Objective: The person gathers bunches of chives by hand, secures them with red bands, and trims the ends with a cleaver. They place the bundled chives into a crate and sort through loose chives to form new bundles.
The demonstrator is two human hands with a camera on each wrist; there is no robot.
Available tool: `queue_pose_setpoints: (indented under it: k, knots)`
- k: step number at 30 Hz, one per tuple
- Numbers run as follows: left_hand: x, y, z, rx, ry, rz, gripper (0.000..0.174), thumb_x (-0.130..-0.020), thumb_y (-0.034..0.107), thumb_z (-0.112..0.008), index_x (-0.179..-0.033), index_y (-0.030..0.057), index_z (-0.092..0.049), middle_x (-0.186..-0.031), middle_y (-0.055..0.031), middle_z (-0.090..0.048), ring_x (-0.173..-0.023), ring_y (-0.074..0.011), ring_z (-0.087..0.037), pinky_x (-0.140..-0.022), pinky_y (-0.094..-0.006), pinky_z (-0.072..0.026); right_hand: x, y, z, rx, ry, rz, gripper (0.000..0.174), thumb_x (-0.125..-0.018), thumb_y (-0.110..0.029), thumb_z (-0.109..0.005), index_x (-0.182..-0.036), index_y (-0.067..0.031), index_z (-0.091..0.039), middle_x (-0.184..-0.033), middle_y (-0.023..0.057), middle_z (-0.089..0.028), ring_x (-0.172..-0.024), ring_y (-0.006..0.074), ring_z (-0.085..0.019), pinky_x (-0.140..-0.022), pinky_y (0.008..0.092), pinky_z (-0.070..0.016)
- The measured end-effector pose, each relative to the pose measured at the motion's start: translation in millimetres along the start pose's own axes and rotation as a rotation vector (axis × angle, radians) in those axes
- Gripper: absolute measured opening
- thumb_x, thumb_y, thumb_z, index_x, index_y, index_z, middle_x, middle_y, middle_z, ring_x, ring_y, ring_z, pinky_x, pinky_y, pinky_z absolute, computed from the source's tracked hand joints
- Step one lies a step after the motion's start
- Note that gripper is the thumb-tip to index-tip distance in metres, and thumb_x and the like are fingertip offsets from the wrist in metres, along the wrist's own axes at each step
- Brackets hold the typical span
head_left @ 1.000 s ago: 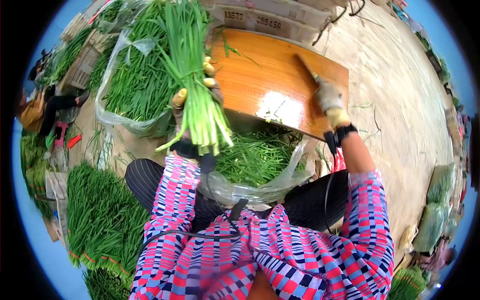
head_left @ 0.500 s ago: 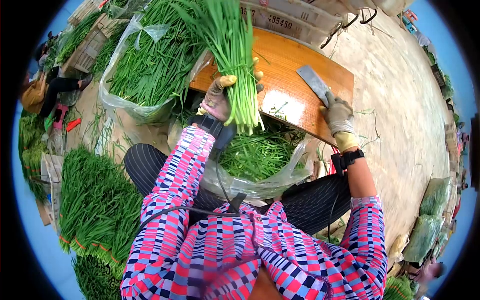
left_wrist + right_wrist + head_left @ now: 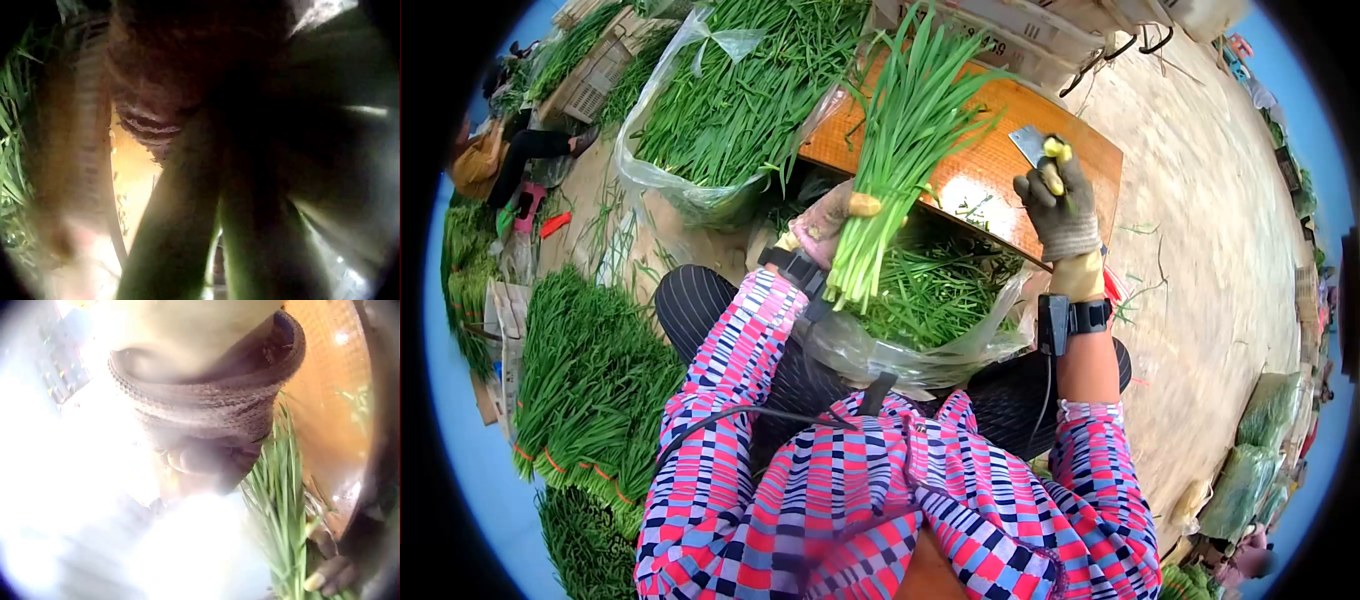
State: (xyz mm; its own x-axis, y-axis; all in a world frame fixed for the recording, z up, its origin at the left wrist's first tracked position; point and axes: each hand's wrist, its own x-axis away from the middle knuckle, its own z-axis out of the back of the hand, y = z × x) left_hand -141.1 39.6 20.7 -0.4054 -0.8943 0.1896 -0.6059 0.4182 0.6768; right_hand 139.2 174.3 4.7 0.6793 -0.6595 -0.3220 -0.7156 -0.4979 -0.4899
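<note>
My gloved left hand (image 3: 822, 222) grips a bunch of garlic chives (image 3: 908, 135), its leaves slanting up to the right across the board and its pale stem ends down over an open plastic bag (image 3: 870, 368). Thick stems (image 3: 175, 231) fill much of the left wrist view. My gloved right hand (image 3: 1065, 212), fingers curled upward, holds a broad-bladed knife (image 3: 1027, 143) above the right part of the orange wooden board (image 3: 1022, 103). Its handle is mostly hidden in the hand. In the right wrist view the bunch (image 3: 284, 500) shows beside the left fingertips (image 3: 315, 581).
Cut green scraps (image 3: 940, 300) fill the bag between my knees. A large plastic bag of loose chives (image 3: 750, 90) stands left of the board. Banded bundles (image 3: 590, 370) lie at my left. White crates (image 3: 1040, 35) stand behind the board. A seated person (image 3: 520, 155) is far left.
The left hand has brought the bunch rightward from beside the large bag, and its leaves now tilt right. The right hand has raised the knife off the board and turned its fingers upward.
</note>
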Motion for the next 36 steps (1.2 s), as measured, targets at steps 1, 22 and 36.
queue_pose_setpoints:
  k: [1,22,36]
  knots:
    - [1,-4,4,0.020,0.031,-0.029,0.063,-0.073,0.023,-0.073,-0.125,-0.0011,-0.048,-0.101,-0.0144,-0.063,-0.084,-0.0200,-0.064,-0.074,-0.0304,-0.0562,10,3,8,0.360,0.081,-0.170,0.032,-0.089,-0.026,-0.056,-0.115,-0.0079,-0.058,-0.085,0.0031,-0.062,-0.074,0.0158,-0.056,-0.080,0.0327,-0.0468]
    - [-32,-53,42,0.270,0.139,-0.039,0.041,-0.081,0.019,-0.061,-0.115,-0.0027,-0.057,-0.103,-0.0150,-0.066,-0.088,-0.0261,-0.066,-0.080,-0.0401,-0.0553,7,125,-15,1.099,0.692,-0.400,0.041,-0.078,-0.021,-0.071,-0.108,0.0047,-0.061,-0.089,0.0117,-0.066,-0.080,0.0165,-0.061,-0.071,0.0280,-0.0484]
    - [-43,-76,39,0.145,0.212,-0.168,0.046,-0.080,0.016,-0.067,-0.121,0.0019,-0.052,-0.107,-0.0101,-0.063,-0.093,-0.0222,-0.063,-0.083,-0.0361,-0.0541,15,143,-38,1.153,0.912,-0.187,0.024,-0.077,-0.012,-0.066,-0.096,0.0029,-0.064,-0.078,0.0072,-0.064,-0.071,0.0132,-0.058,-0.067,0.0276,-0.0469]
